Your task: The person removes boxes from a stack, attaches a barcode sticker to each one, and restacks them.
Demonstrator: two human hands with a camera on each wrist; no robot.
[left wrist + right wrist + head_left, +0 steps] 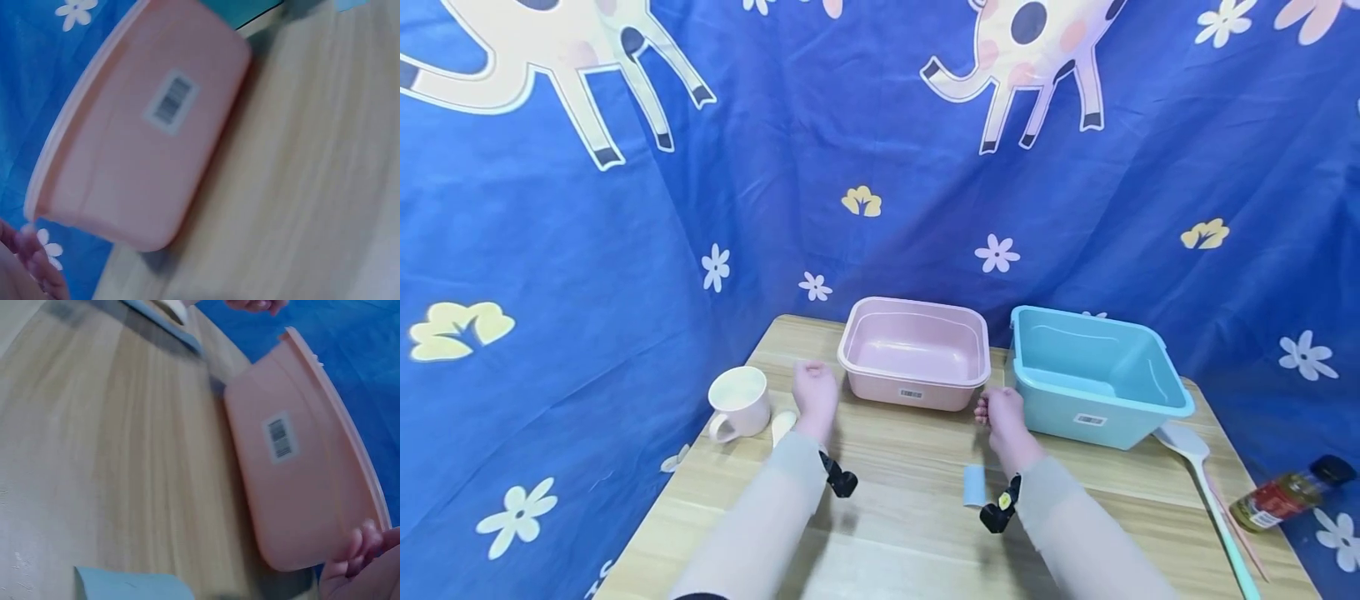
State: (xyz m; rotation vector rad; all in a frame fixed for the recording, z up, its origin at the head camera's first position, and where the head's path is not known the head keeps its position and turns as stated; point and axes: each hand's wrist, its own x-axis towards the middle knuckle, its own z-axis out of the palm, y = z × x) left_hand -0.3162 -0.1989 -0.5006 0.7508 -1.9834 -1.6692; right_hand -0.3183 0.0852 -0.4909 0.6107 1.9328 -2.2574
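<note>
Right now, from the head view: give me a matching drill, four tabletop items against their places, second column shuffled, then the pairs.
Items:
1. pink tub
2. blue tub
3. white mug
4. bottle

Places:
A. lying on its side off the table's right edge
B. far left, beside the left hand
C. between both hands, at the back centre
D. right of the right hand, a long spoon beside it

Pairs: 1-C, 2-D, 3-B, 4-A

In the lower centre of the head view we have bare light wooden tabletop [895,533], broken only by a small pale blue rectangular block [975,486]. Across the middle, a pink rectangular plastic tub [916,352] and a turquoise plastic tub [1093,379] block the way, with a narrow gap between them. At left a cream ceramic mug [740,403] narrows the passage.
</note>
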